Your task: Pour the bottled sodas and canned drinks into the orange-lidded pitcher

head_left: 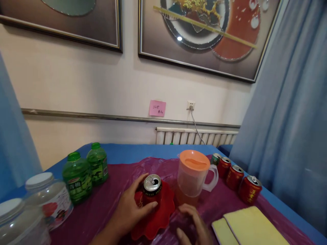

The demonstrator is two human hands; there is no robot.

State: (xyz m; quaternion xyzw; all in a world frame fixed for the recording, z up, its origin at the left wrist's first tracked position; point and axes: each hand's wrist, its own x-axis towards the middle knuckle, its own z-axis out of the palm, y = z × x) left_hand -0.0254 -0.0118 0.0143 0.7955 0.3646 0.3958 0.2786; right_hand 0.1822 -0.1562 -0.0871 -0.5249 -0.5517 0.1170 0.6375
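An opened red drink can (pixel 152 190) with a black band under its silver top stands in the middle of the table. My left hand (pixel 131 207) is wrapped round it from the left, thumb across the front. Beneath the can lies a red mat with a wavy edge (pixel 150 226). My right hand (pixel 194 224) is just right of the mat, fingers apart and curved, holding nothing. Behind that hand stands a clear plastic pitcher (pixel 188 180) with an orange lid and some amber liquid low inside; its handle points right.
Green bottles (pixel 77 180) without caps and white-lidded jars (pixel 48 194) line the left side. Several opened cans (pixel 234 177) stand in a row at the right. Folded yellow cloths (pixel 252 226) lie at front right. A purple plastic sheet (pixel 122 172) covers the blue tabletop (pixel 114 153).
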